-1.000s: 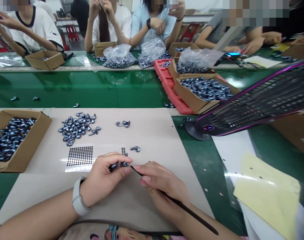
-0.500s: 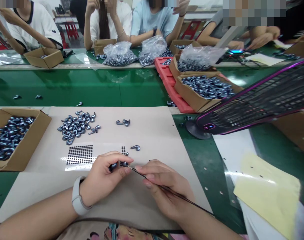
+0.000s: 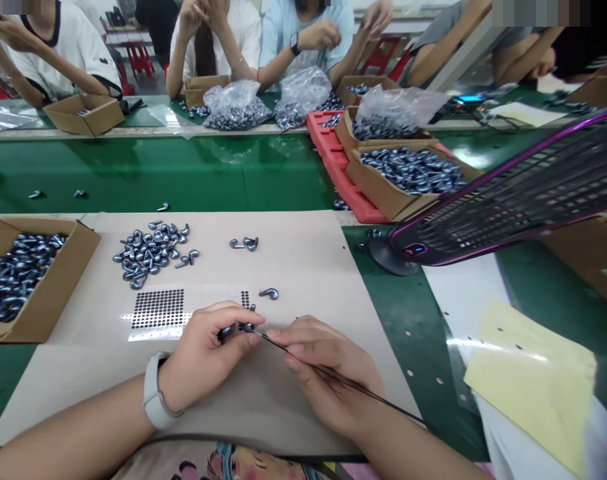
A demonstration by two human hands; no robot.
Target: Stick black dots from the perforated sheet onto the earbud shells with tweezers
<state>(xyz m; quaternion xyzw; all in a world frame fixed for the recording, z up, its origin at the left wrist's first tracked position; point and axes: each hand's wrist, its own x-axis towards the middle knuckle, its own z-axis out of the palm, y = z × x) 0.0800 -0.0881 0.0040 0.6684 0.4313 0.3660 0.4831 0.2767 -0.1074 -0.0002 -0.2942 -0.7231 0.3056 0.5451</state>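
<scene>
My left hand (image 3: 210, 353), wearing a pale watch band, is closed on dark blue-grey stemmed earbuds. One earbud (image 3: 248, 327) sticks out at the fingertips and another (image 3: 226, 332) shows under the curled fingers. In my right hand (image 3: 328, 373) is a thin dark tool (image 3: 276, 343) with a fine metal tip, pinched like a pen. Its tip meets the end of the earbud at my left fingertips; exact contact is too small to tell. A clear sheet with black dots (image 3: 158, 309) lies just beyond my left hand. A single earbud (image 3: 270, 293) rests on the beige mat (image 3: 298, 267).
An earbud pile (image 3: 153, 250) and a small group (image 3: 244, 243) lie on the mat. A cardboard box of earbuds (image 3: 78, 267) stands left. At right are a black fan (image 3: 483, 213) and yellow paper (image 3: 530, 380). Co-workers sit across the green bench (image 3: 183, 173).
My hands keep nearly the same pose, tool tip at the earbud. Across the bench, the co-worker in light blue has raised a hand. The view has shifted slightly.
</scene>
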